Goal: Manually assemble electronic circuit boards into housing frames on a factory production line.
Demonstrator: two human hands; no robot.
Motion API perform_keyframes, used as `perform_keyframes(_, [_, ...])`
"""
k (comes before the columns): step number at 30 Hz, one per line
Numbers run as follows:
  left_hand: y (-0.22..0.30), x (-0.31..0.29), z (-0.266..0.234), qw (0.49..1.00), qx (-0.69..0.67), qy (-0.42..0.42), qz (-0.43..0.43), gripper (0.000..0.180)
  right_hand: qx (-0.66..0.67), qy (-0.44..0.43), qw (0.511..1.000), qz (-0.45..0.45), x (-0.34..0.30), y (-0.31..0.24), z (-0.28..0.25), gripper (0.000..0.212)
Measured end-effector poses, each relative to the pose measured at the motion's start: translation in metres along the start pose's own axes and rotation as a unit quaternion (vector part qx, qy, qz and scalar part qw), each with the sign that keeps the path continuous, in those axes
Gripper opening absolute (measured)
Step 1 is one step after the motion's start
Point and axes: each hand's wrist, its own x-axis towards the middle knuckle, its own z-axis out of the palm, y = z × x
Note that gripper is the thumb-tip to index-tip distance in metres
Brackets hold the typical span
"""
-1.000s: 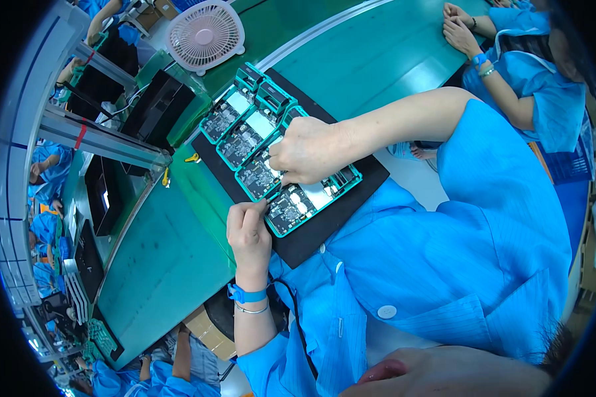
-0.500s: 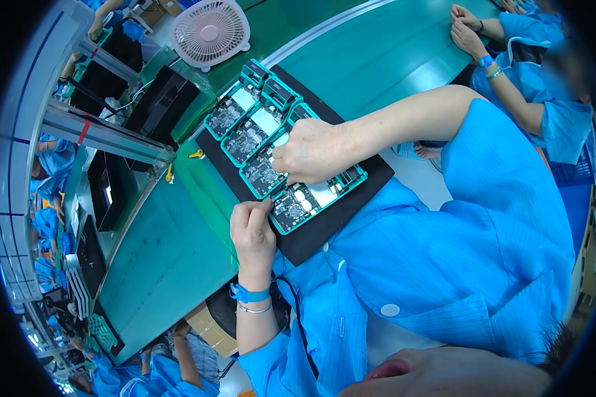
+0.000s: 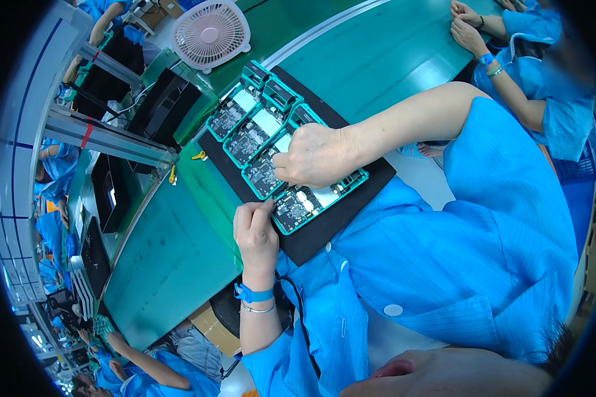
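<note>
Several teal housings with dark circuit boards (image 3: pixel 246 143) and white rectangular patches lie side by side on a black mat (image 3: pixel 306 246). My right hand (image 3: pixel 316 156) reaches across from the right, closed with curled fingers over the two nearest housings. It covers part of their boards, and whatever its fingertips pinch is hidden. At the near left corner of the nearest housing (image 3: pixel 293 210), my left hand (image 3: pixel 255 231) is closed, thumb and forefinger pressed together by the rim. Anything between those fingers is too small to make out. A blue strap (image 3: pixel 253 294) circles my left wrist.
A pink fan (image 3: pixel 210 34) stands beyond the housings. Yellow key-like pieces (image 3: pixel 173 176) lie left of the mat on the green table (image 3: pixel 172 264). Black panels (image 3: pixel 164 106) and a metal frame (image 3: pixel 109 143) stand at left. A co-worker's hands (image 3: pixel 468 33) rest at the far right.
Both hands keep nearly the same positions; my right hand shifts very slightly over the boards. At the lower left, a co-worker's arm has moved outward to the left.
</note>
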Motion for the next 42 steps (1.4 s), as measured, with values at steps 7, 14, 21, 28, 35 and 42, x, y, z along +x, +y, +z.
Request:
perform_keyframes(7, [-0.002, 0.000, 0.002, 1.000, 0.005, -0.005, 0.007, 0.027, 0.048, -0.085, 0.993, 0.065, 0.005, 0.001, -0.008, 0.027])
perform_keyframes(14, [-0.006, 0.003, -0.004, 0.999, 0.016, -0.034, 0.036, 0.026, 0.062, -0.093, 0.992, 0.064, 0.007, 0.001, -0.009, 0.027])
perform_keyframes(21, [-0.013, 0.013, -0.010, 0.994, -0.011, -0.094, 0.063, 0.022, 0.054, -0.073, 0.994, 0.068, 0.005, 0.002, -0.002, 0.025])
perform_keyframes(28, [-0.032, -0.001, -0.057, 0.986, 0.056, -0.139, -0.075, 0.071, 0.093, 0.141, 0.968, 0.185, -0.040, 0.039, -0.031, 0.033])
perform_keyframes(35, [-0.048, 0.011, -0.039, 0.973, 0.057, -0.222, -0.009, 0.101, 0.060, 0.277, 0.802, 0.527, -0.194, 0.056, 0.020, 0.049])
perform_keyframes(42, [-0.071, 0.011, -0.014, 0.988, -0.005, -0.154, 0.029, 0.099, 0.035, 0.475, 0.673, 0.566, -0.159, -0.016, 0.019, 0.036])
